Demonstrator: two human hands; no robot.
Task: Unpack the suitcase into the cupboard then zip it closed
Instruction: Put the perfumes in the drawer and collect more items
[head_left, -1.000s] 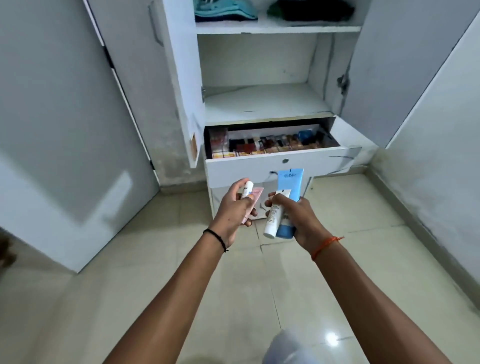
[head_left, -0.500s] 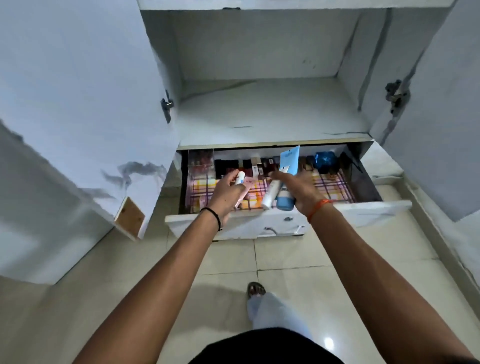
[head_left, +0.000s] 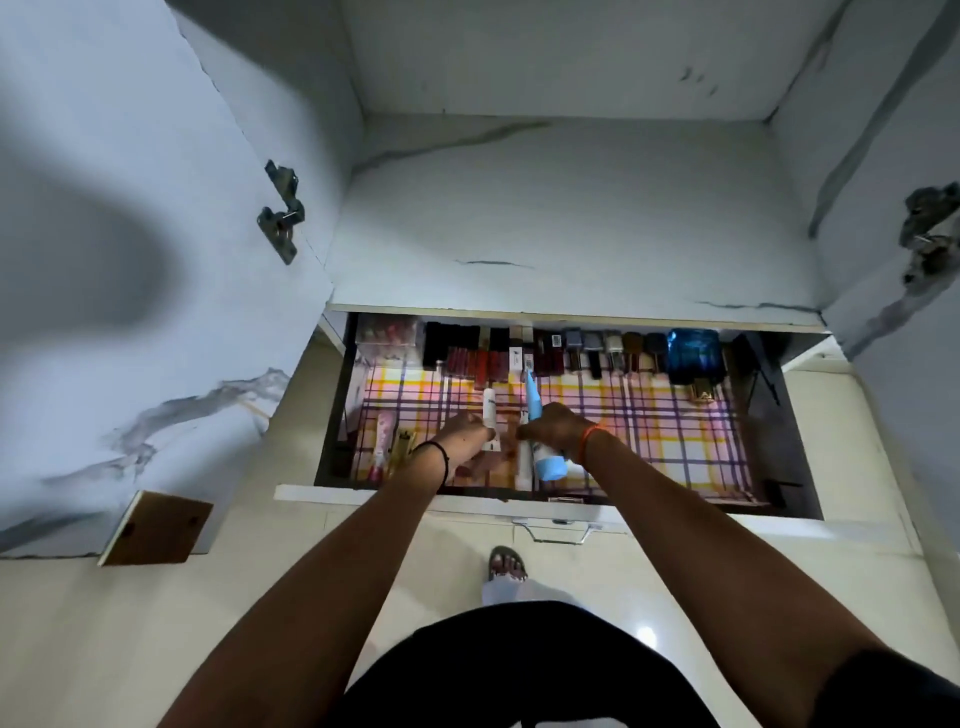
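- Left hand (head_left: 467, 434): fingers curl round a small white tube (head_left: 489, 410).
- Right hand (head_left: 553, 428): fingers grip a light-blue plastic tube (head_left: 543, 457) and a white tube (head_left: 523, 467).
- Both hands sit inside the open white cupboard drawer (head_left: 363, 493), above its checked liner (head_left: 649, 431).

Domestic interior, most likely a bedroom or dressing area. A built-in white cupboard (head_left: 561, 208) with marble-pattern laminate fills the upper frame, its doors (head_left: 130, 260) swung open on metal hinges (head_left: 280, 213). At centre, a pulled-out drawer (head_left: 800, 441) lined with checked paper holds rows of cosmetics (head_left: 519, 353). Glossy beige floor tiles (head_left: 104, 649) occupy the lower frame.
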